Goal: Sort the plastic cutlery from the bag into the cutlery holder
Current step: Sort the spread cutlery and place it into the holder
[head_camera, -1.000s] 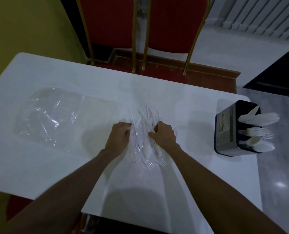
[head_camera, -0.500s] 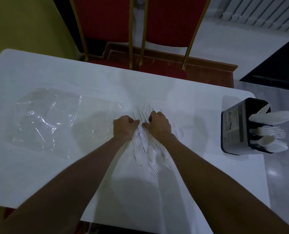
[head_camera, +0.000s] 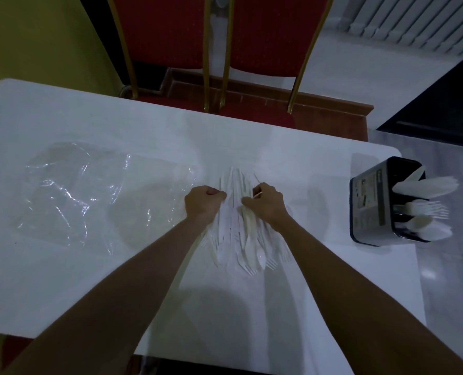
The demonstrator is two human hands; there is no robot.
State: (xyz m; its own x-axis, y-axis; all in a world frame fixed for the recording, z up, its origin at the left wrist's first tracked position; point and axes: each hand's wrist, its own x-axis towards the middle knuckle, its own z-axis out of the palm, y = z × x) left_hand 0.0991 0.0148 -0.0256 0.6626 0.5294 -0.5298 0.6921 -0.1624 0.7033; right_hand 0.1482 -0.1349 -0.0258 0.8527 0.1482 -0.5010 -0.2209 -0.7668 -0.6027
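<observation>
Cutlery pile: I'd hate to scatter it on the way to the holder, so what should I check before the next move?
1. Left hand grips the cutlery pile: ok.
2. Right hand grips the pile's other side: ok.
3. Pile sorted by kind: not ok, forks lie mixed with other pieces.
4. Holder stands near the right edge of the table, path to it free: ok.
5. Room left in the holder's compartments: cannot tell.
6. Bag out of the way, to the left: ok.
</observation>
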